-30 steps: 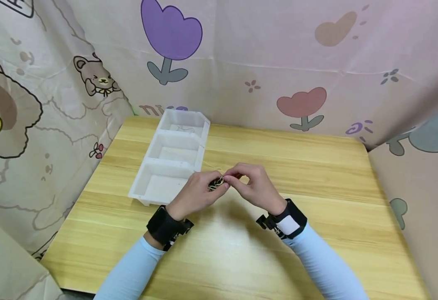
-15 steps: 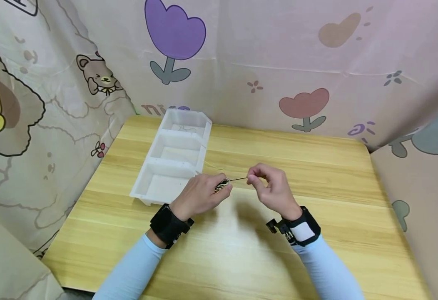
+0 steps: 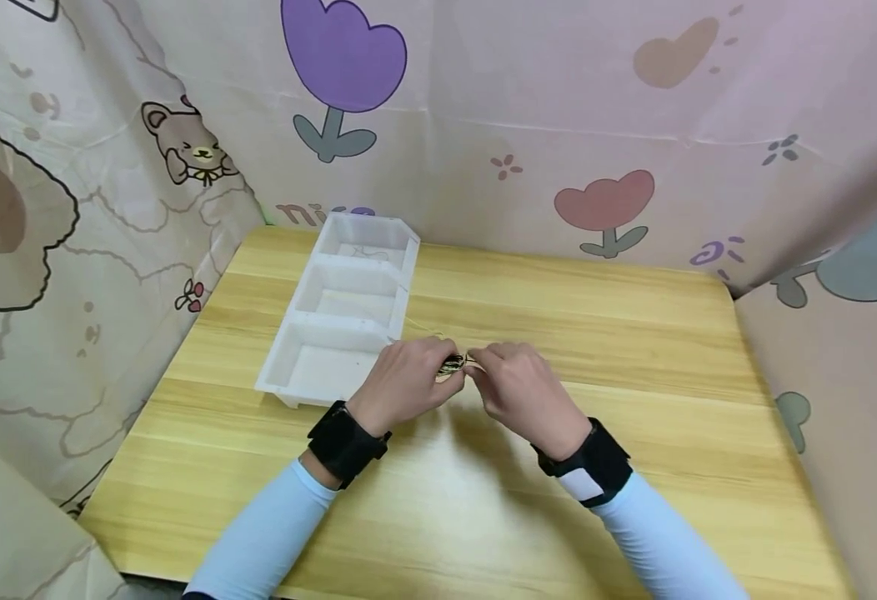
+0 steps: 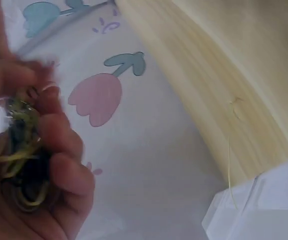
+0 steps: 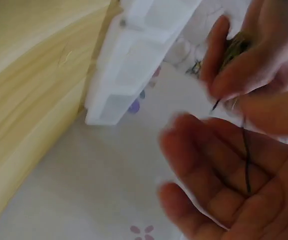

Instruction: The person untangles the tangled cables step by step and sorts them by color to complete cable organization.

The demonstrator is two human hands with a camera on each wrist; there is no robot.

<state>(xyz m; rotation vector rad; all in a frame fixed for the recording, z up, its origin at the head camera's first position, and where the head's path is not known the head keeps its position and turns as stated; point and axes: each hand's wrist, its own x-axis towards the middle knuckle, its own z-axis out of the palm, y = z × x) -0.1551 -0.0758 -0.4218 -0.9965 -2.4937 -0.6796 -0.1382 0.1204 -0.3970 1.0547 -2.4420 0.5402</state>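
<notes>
My left hand (image 3: 408,379) grips a tangled bundle of black and pale yellow thread (image 3: 450,364) in the head view. Loops of the bundle (image 4: 26,170) poke out between curled fingers in the left wrist view. Close against its right end, my right hand (image 3: 530,398) pinches a black thread (image 5: 246,160), whose tail lies over the palm in the right wrist view. The right fingertips (image 3: 472,360) meet the left ones, so the exact pinch point is partly hidden. Both hands are raised above the table.
A white tray (image 3: 283,388) with three compartments stands left of the hands. Fine loose strands (image 3: 367,252) lie in its far compartment. One yellow thread (image 4: 229,160) trails over the tray's edge onto the wooden table (image 3: 596,333). Printed cloth (image 3: 468,75) hangs behind.
The right hand first drew away to the right, stretching a dark thread from the bundle. It has since come back to the left hand and turned knuckles up. The left hand has barely moved.
</notes>
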